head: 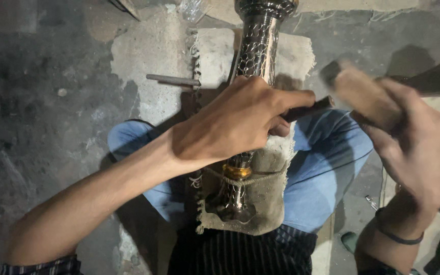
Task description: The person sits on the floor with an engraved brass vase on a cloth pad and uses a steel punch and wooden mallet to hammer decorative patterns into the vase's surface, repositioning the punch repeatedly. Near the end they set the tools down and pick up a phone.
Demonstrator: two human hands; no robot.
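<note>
Head view, read from left to right. At 9 o'clock, a thin metal rod is lying on the stained concrete floor, well apart from your hands. At the centre, your left hand is reaching in from 7 o'clock, its fingers clenched around a dark punch whose free end is pointing toward 3 o'clock. Beneath that hand, a patterned metal stem is running from 12 o'clock down toward 6 o'clock, resting on a frayed burlap cloth that is draped over your lap between your blue trouser legs. A brass-coloured collar is ringing the stem just below your wrist, with a cord crossing it. At 3 o'clock, your right hand is grasping the handle of a hammer; its head is blurred, lying just beside the punch's free end, and you cannot tell whether the two are touching. A dark band is circling your right wrist at 4 o'clock.
</note>
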